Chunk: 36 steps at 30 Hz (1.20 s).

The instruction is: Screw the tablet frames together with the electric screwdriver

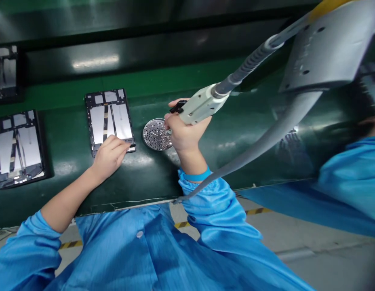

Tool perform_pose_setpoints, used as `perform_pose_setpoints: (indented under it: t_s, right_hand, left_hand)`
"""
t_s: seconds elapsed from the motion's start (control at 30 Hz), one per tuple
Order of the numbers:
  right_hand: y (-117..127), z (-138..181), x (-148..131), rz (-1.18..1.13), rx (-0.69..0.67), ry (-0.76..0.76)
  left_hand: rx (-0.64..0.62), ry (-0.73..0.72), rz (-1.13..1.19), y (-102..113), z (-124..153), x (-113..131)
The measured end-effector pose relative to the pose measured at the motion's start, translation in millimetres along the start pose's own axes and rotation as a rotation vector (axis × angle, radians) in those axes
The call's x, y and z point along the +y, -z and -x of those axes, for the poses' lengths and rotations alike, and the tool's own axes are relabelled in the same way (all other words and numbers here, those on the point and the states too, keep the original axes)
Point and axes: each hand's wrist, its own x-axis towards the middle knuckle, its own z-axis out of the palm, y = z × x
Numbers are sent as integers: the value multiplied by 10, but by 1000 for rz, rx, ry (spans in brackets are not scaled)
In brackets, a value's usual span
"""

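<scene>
An opened tablet [123, 117] lies on the green work surface, its silver inner panels and dark ribbon cables showing. My left hand [111, 155] rests over its lower edge, fingertips pinched on a small black part [132, 146] at the lower right corner. My right hand [189, 131] is wrapped round a pale electric screwdriver [202, 106], whose cable end points to the upper right. Under that hand, and partly covered by it, sits a round metal dish [157, 135] full of small screws. The screwdriver's tip is hidden behind my fingers.
Two more opened tablets [19, 145] lie to the left, one further back. A grey hose [254, 151] hangs from a grey housing [321, 48] at upper right and crosses my right forearm. Another person's blue sleeve [354, 173] is at the right.
</scene>
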Motion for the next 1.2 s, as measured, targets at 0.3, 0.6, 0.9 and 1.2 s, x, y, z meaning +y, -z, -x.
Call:
perform_pose_setpoints:
  t_s: [0.3,0.6,0.9,1.2]
  right_hand:
    - [4,25,-69,49,-15,-23]
    - [-2,25,-97,81,-4,-55]
    - [-171,47,-172,-252,66,-54]
    - [-359,78,-141,-290,54,-156]
  left_hand:
    - [28,80,-4,-16,-13,2]
    - [-118,-22,-169,-7,-4,38]
    - [-79,-26,-175,-6,-25,74]
    - [-120,-41,-246,18,-27,121]
